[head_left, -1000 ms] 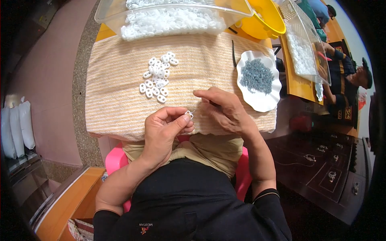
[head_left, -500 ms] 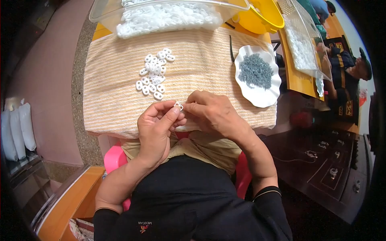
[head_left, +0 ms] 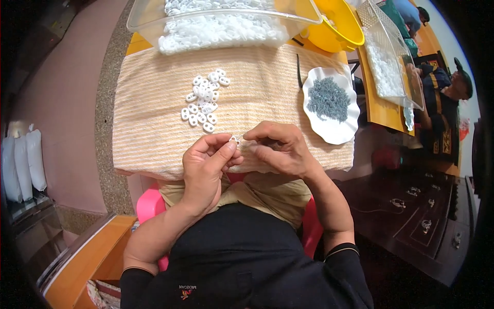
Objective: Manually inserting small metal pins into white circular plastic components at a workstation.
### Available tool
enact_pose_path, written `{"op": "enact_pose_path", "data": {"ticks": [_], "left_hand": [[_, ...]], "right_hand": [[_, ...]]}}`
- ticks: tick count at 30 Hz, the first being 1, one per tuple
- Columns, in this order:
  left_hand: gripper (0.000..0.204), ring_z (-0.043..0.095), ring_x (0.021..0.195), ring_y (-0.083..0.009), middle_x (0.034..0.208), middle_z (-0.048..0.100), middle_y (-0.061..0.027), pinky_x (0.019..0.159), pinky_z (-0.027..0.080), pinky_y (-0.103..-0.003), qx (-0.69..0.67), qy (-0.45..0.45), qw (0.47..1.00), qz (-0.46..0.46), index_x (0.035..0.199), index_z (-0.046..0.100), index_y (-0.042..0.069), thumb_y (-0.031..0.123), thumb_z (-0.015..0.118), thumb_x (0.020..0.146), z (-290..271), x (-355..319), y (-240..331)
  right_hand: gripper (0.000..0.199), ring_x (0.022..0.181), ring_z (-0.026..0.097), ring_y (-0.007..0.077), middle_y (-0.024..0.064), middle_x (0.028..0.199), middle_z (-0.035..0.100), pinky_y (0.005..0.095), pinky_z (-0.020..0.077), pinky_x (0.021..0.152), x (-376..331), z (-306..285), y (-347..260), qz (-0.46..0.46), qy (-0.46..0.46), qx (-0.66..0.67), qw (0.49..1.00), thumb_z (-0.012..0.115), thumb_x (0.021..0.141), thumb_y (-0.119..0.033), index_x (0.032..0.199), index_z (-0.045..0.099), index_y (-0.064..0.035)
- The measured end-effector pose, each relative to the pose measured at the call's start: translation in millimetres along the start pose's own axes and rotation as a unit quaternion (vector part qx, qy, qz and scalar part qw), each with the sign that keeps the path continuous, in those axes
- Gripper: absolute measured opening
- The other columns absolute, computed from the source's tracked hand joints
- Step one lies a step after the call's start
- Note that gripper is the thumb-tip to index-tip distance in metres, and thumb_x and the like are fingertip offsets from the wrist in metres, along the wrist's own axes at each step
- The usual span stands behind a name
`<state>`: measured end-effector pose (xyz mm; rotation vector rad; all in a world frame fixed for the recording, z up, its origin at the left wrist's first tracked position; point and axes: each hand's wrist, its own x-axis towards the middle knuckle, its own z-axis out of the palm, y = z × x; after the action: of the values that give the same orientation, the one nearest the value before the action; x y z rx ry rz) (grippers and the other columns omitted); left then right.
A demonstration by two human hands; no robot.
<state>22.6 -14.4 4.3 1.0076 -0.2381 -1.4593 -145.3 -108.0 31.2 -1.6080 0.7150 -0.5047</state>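
My left hand [head_left: 208, 159] pinches a small white plastic piece with two holes [head_left: 234, 139] between thumb and forefinger, above the near edge of the striped cloth [head_left: 149, 123]. Close by on the right, my right hand [head_left: 280, 148] has its thumb and forefinger apart. Its forefinger tip points at the piece; whether it touches cannot be made out. Beyond my hands lies a loose heap of similar white two-holed pieces [head_left: 193, 120]. To the right, a white scalloped dish [head_left: 334, 132] holds many small grey-blue pieces [head_left: 328, 99].
A clear bin [head_left: 141, 20] of white pieces stands at the table's far side, beside a yellow bowl [head_left: 329, 36]. A thin black stick [head_left: 299, 71] lies left of the dish. Another clear bin [head_left: 385, 67] stands on a side table, where a person [head_left: 437, 77] sits.
My right hand's thumb and forefinger have parted, and the hand has drawn slightly away from the white piece. My left hand keeps its pinch. The whole view has shifted a little.
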Motion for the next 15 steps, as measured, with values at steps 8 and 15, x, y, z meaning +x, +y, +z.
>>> {"op": "enact_pose_path", "data": {"ticks": [8, 15], "left_hand": [[0.016, 0.064, 0.075, -0.0121, 0.087, 0.065, -0.0065, 0.069, 0.056, -0.025, 0.009, -0.011, 1.000, 0.005, 0.103, 0.059, 0.001, 0.005, 0.063, 0.088, 1, 0, 1], [0.017, 0.065, 0.075, -0.0130, 0.086, 0.065, -0.0078, 0.069, 0.057, -0.026, 0.013, -0.019, 1.000, -0.011, 0.104, 0.059, 0.000, 0.003, 0.062, 0.088, 1, 0, 0]], "right_hand": [[0.015, 0.082, 0.057, 0.0078, 0.0036, 0.088, 0.062, 0.0225, 0.0463, 0.073, 3, 7, 7, 0.046, 0.025, 0.068, 0.996, 0.061, 0.090, -0.006, 0.101, 0.063, 0.0039], [0.014, 0.078, 0.055, 0.0054, 0.0004, 0.086, 0.059, 0.0213, 0.0450, 0.069, 6, 8, 13, 0.034, 0.020, 0.045, 0.998, 0.060, 0.092, -0.010, 0.099, 0.062, 0.0020]]}}
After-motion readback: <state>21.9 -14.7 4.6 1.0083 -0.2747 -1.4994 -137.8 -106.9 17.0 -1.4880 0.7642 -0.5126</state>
